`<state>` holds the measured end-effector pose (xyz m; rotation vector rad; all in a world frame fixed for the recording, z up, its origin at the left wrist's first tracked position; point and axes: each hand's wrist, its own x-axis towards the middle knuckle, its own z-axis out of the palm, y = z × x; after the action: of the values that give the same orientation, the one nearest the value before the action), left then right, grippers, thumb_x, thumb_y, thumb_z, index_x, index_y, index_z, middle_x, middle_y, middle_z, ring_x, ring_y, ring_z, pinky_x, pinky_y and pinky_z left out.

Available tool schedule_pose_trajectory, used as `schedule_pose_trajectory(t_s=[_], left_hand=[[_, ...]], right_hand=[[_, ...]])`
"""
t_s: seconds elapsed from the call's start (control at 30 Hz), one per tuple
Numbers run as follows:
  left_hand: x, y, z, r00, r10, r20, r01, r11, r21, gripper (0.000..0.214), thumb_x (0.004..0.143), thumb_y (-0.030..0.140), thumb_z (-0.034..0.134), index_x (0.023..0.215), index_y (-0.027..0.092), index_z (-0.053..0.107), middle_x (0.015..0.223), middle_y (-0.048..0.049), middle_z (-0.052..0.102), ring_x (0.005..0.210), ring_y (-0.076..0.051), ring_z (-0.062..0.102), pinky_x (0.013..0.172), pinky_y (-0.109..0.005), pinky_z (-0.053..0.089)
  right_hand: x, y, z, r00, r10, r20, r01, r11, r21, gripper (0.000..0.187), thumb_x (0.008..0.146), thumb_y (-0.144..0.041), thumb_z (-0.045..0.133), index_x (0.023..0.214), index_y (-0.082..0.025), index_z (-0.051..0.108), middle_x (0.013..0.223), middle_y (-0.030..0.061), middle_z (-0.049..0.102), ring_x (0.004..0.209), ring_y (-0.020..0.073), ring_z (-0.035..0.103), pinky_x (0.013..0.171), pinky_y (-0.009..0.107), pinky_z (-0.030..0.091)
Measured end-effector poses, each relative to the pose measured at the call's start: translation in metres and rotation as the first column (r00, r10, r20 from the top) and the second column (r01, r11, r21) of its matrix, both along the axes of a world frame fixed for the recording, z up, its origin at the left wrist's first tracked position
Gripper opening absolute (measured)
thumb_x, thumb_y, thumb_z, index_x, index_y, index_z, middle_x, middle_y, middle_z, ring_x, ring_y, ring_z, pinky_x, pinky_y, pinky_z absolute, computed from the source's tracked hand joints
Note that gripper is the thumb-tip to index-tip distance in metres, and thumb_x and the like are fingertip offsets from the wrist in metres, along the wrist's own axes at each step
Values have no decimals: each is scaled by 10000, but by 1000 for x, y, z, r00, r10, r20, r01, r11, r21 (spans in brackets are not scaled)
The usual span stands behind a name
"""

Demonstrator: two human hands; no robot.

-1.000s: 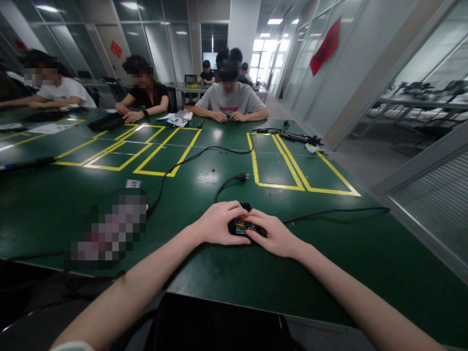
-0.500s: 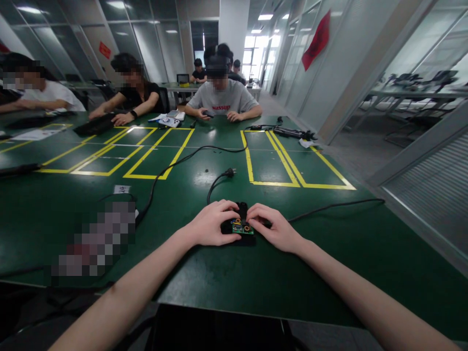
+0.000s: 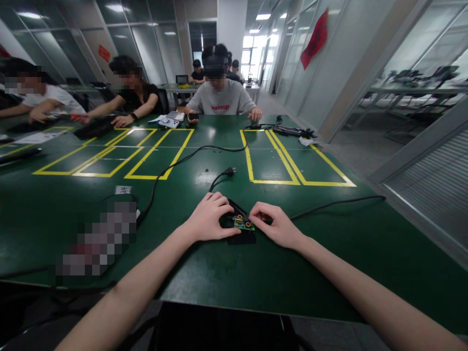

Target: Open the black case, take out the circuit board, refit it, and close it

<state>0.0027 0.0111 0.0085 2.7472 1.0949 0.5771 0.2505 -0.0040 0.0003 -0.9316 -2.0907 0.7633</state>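
Observation:
A small black device [image 3: 242, 233] with an exposed green circuit board [image 3: 243, 224] lies on the green table [image 3: 256, 273] in front of me. My left hand [image 3: 209, 218] is curled over its left side and holds it down. My right hand [image 3: 275, 223] sits at its right edge, fingers pinched together against the board; what they pinch is too small to see. A black cable [image 3: 336, 204] runs from the device to the right, and a loose plug [image 3: 228, 171] lies just beyond it.
Yellow tape rectangles [image 3: 278, 161] mark the table ahead. A long black cord [image 3: 175, 163] crosses the middle. Three people [image 3: 221, 97] sit along the far edge with their own items. A blurred object [image 3: 97, 239] lies left of my arm. A glass wall stands on the right.
My right hand has drawn back to the device's right edge and pinched shut, uncovering more of the circuit board. The person opposite has spread both hands apart. My view has shifted slightly.

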Motion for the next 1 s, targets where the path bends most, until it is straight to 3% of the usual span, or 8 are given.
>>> schedule_pose_trajectory(t_s=[0.1,0.17,0.4,0.87,1.0], left_hand=[[-2,2,-1,998,-58,37,59,998,-14,537,805,631,772,1134,206,755,1195,-116,712,1215,-326,585,1094,-506,448],[-3,3,-2,994,-90,54,92,995,-31,587,824,603,769,1253,205,722,1324,-132,685,1308,-339,547,1123,-506,455],[-2,5,-3,997,-70,17,71,995,-63,749,827,620,762,1438,212,614,1410,-136,663,1288,-352,534,1069,-536,499],[1,14,-8,999,-39,17,40,998,-40,679,816,625,788,1342,217,657,1348,-117,699,1292,-309,584,1084,-460,496],[2,16,-11,1000,-20,18,20,999,-34,613,878,608,735,1355,231,655,1360,-104,697,1303,-310,572,1080,-466,499]], right_hand=[[0,-1,1,999,40,-5,-40,998,48,22,882,-232,640,873,-212,642,809,22,639,688,158,594,612,282,497],[0,-1,1,999,51,-3,-50,996,73,43,861,-217,657,904,-214,661,847,34,664,729,169,629,642,291,525],[-1,5,0,999,36,-16,-34,990,137,61,917,-240,654,910,-209,707,887,63,718,780,193,674,721,339,569],[-1,18,-13,998,-26,55,18,989,150,89,921,-251,666,961,-215,737,1019,80,708,923,215,697,854,381,599],[-1,17,-14,999,-7,43,0,988,157,259,873,-289,720,1124,-226,719,1171,99,676,975,218,691,846,375,616]])
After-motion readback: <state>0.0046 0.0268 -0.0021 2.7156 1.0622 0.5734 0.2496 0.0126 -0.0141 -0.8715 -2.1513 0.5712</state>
